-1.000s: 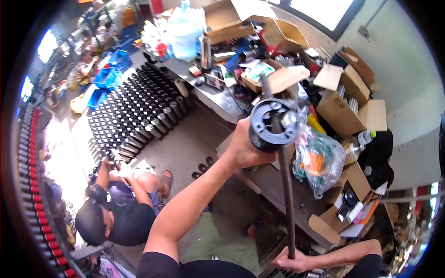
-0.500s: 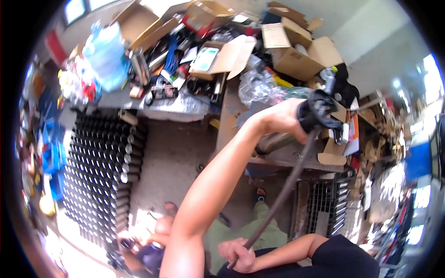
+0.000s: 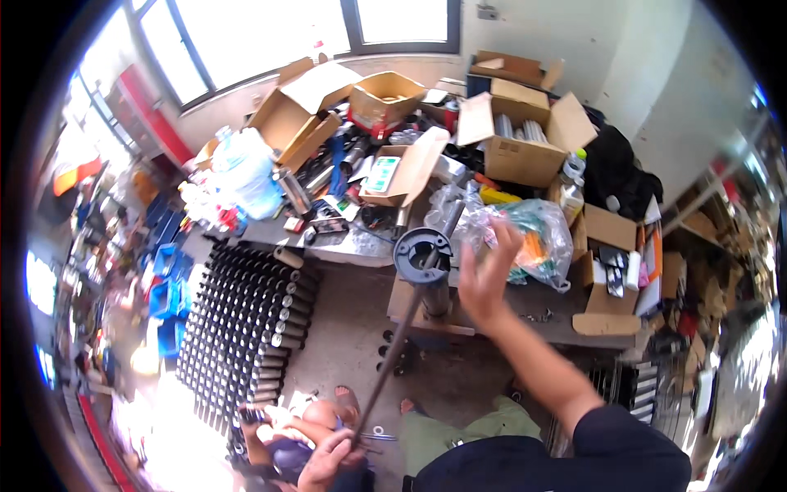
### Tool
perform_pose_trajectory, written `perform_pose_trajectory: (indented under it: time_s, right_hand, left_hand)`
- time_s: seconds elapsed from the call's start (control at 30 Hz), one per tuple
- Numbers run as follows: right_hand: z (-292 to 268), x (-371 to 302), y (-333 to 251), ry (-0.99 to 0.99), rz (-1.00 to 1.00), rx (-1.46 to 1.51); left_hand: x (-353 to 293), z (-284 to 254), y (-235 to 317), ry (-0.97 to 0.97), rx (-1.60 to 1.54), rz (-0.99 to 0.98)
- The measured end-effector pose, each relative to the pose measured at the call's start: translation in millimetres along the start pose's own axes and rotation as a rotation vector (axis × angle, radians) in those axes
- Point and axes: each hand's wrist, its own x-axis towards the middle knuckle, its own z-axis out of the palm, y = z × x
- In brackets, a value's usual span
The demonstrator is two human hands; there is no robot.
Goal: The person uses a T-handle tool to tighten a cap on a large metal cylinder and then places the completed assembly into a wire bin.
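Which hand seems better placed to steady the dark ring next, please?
Probably the right hand: it looks empty and is raised near the ring, while the left hand grips the lower end of the bar.

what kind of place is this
Probably a small workshop or factory corner: dark cylinders are packed in many rows, a bench is cluttered with boxes, and the left hand grips a long rod.
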Motion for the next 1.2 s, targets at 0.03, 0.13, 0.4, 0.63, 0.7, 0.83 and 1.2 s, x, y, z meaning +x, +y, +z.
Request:
perform_pose_trajectory:
  time_s: [0.03, 0.13, 0.4, 0.63, 0.7, 0.83, 1.2]
  right_hand:
    - [3.0, 39.3, 7.9, -0.089, -0.157, -0.002]
    - [43.0, 118.8, 52.6, -0.525, -0.774, -0.085]
    - [71.5, 211.5, 209.4, -0.998, -0.52, -0.415]
    - [45.3, 194.4, 173.5, -0.967, -0.239, -0.577]
    - [9.1, 179.4, 147.3, -0.881, -0.16, -0.685]
    - [-106.8, 139.4, 139.1, -0.732, 0.103, -0.708]
    - [-205.8, 42.4, 8.5, -0.589, 0.324, -1.208]
  left_hand:
    - [-14.4, 26.5, 10.7, 0.219, 0.231, 0.137]
    - [-24.4, 122.2, 60.1, 0.709, 0.66, 0.541]
    - [108.7, 230.6, 198.7, 1.361, 1.35, 0.277]
    - [125.6, 188.8, 183.1, 1.602, 1.546, 0.397]
    - [128.5, 165.0, 189.0, 1.603, 1.631, 0.491]
    - [166.3, 98.3, 228.1, 1.554, 1.78, 0.868]
    - [228.6, 64.1, 282.9, 0.834, 1.364, 1.857]
